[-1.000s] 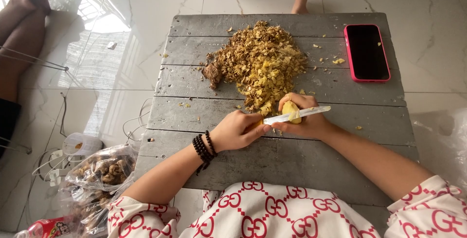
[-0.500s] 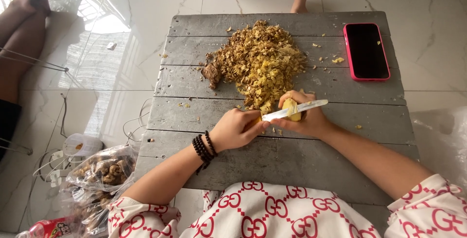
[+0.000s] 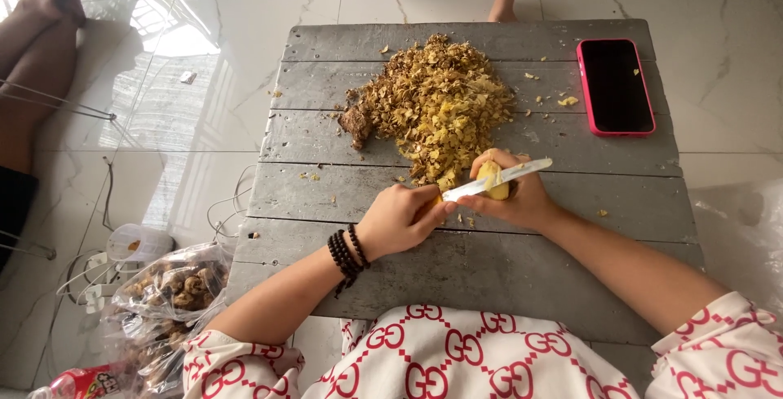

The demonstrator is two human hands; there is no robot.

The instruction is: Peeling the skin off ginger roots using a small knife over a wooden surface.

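A small yellow root [image 3: 491,179] was gripped in the right hand [image 3: 514,199] near the middle of the grey wooden table [image 3: 489,260], while a knife [image 3: 497,180] was held closed in the left hand [image 3: 400,220], its blade laid across the root. Just beyond, a large heap of peelings [image 3: 436,105] showed much peeling already done. On the floor at the left, a plastic bag [image 3: 171,285] held unpeeled pieces, so more seemingly remained. A pink phone [image 3: 616,85] lay far right.

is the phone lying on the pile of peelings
No, the phone lies flat on the bare grey boards at the table's far right corner, apart from the pile.
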